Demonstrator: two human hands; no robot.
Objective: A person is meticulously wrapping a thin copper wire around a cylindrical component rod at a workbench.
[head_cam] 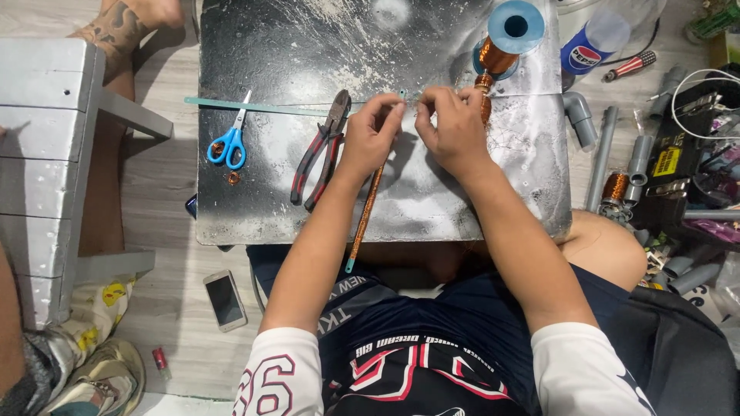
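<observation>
On the tabletop (432, 208), both hands (416, 127) pinch thin copper wire by the spool (505, 42), a rod (366, 212) is mostly wrapped, and pliers (320, 150) and scissors (229, 142) lie unused.

Both your forearms reach forward and angle inward, so your hands meet close together, nearly touching. Your left hand (371, 132) is curled with its fingertips (397, 108) pinched together. Your right hand (455, 127) mirrors it, knuckles up, fingers bent; its grip seems closed, though the fingertips are hidden.
</observation>
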